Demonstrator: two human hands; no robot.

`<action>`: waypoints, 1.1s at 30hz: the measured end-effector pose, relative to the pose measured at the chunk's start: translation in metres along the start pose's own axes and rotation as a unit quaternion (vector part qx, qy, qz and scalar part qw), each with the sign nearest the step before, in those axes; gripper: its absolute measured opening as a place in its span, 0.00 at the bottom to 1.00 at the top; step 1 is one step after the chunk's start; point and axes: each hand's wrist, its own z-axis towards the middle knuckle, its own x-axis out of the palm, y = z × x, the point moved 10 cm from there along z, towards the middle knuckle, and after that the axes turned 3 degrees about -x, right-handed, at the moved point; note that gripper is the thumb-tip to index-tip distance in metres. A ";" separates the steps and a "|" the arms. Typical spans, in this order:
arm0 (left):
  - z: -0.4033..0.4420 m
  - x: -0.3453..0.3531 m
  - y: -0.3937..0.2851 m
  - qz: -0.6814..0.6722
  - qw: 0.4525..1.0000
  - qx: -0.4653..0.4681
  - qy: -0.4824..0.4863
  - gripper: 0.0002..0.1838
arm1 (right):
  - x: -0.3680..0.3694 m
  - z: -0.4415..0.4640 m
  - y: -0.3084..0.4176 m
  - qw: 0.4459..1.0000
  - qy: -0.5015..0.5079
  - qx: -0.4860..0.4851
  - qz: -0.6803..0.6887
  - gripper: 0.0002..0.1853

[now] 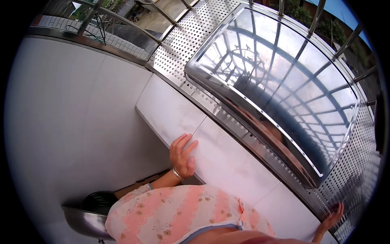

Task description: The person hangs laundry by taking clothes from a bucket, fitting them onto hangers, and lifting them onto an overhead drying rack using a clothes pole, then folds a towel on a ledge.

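Observation:
My left hand [183, 156], with a bracelet at the wrist, rests on the white tiled ledge [227, 150]. Its fingers are apart and hold nothing. At the lower right, my right hand [334, 218] touches the edge of the perforated metal sheet [174, 53], fingers stretched out; part of it is cut off by the dark border of the view. Between and beyond the hands, a large shiny metal tray [268, 81] lies on the perforated sheet. Bars and sky are mirrored in its surface. Neither hand touches the tray.
Metal bars [317, 18] run along the far side. A white wall [73, 101] stands at the left. Below it are a metal basin [87, 221] and a dark green ribbed object [98, 202] beside my patterned clothing [183, 211]. A thin cord [99, 32] hangs at the upper left bars.

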 end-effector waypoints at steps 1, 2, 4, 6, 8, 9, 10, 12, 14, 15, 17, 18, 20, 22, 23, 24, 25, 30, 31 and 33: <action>0.000 -0.002 0.000 -0.002 1.000 0.001 -0.005 0.23 | 0.000 0.000 0.002 1.000 -0.005 -0.008 0.009 0.29; -0.002 -0.001 0.001 0.001 1.000 0.004 -0.001 0.23 | -0.001 0.000 0.004 1.000 -0.010 -0.017 0.018 0.30; -0.003 -0.002 0.000 0.001 1.000 0.007 0.000 0.23 | -0.003 0.001 0.006 1.000 -0.015 -0.019 0.019 0.31; -0.003 -0.001 0.000 0.004 1.000 0.005 0.008 0.24 | -0.003 0.002 0.009 0.999 -0.019 -0.021 0.021 0.32; -0.004 -0.002 0.000 0.002 1.000 0.006 0.002 0.23 | -0.005 0.001 0.011 0.999 -0.022 -0.018 0.017 0.31; -0.005 -0.002 0.000 0.002 1.000 0.008 -0.002 0.23 | -0.005 0.001 0.011 0.999 -0.023 -0.018 0.016 0.31; -0.006 -0.002 0.000 0.001 1.000 0.008 -0.002 0.23 | -0.006 0.001 0.011 0.999 -0.028 -0.022 0.014 0.31; -0.007 -0.003 0.001 0.001 1.000 0.010 -0.005 0.22 | -0.005 -0.001 0.012 0.999 -0.036 -0.028 0.012 0.31; -0.008 -0.003 0.002 0.003 1.000 0.012 -0.006 0.22 | -0.003 -0.001 0.008 0.999 -0.039 -0.024 0.024 0.31; -0.009 -0.003 0.002 0.004 1.000 0.013 -0.005 0.22 | -0.003 -0.001 0.006 0.999 -0.041 -0.024 0.025 0.31; -0.010 -0.004 0.002 0.007 1.000 0.014 -0.008 0.22 | -0.004 -0.002 0.007 0.998 -0.047 -0.044 0.015 0.29; -0.011 -0.003 0.006 0.007 1.000 0.015 -0.011 0.22 | -0.005 -0.004 0.011 0.998 -0.052 -0.041 0.011 0.29; -0.013 -0.003 0.008 0.010 1.000 0.017 -0.014 0.22 | -0.010 -0.004 0.021 0.996 -0.061 -0.064 -0.018 0.29; -0.014 -0.003 0.007 0.012 1.000 0.022 -0.020 0.21 | -0.014 -0.004 0.023 0.995 -0.073 -0.063 -0.026 0.24; -0.014 -0.003 0.006 0.015 0.999 0.023 -0.021 0.21 | -0.013 -0.005 0.020 0.995 -0.074 -0.058 -0.027 0.23; -0.015 -0.004 0.005 0.018 0.999 0.026 -0.022 0.21 | -0.013 -0.006 0.019 0.995 -0.075 -0.051 -0.029 0.23; -0.016 -0.007 0.001 0.011 0.999 0.036 -0.025 0.21 | -0.015 -0.007 0.019 0.994 -0.094 -0.049 -0.022 0.25; -0.014 -0.005 0.010 -0.061 0.997 -0.030 -0.022 0.18 | -0.040 -0.015 0.031 0.982 -0.182 -0.047 -0.030 0.21; -0.011 -0.010 0.005 -0.071 0.996 -0.032 -0.032 0.16 | -0.055 -0.022 0.037 0.977 -0.206 -0.048 -0.018 0.20; 0.000 -0.019 -0.021 -0.093 0.994 -0.001 -0.049 0.16 | -0.086 -0.042 0.050 0.972 -0.234 -0.035 -0.013 0.20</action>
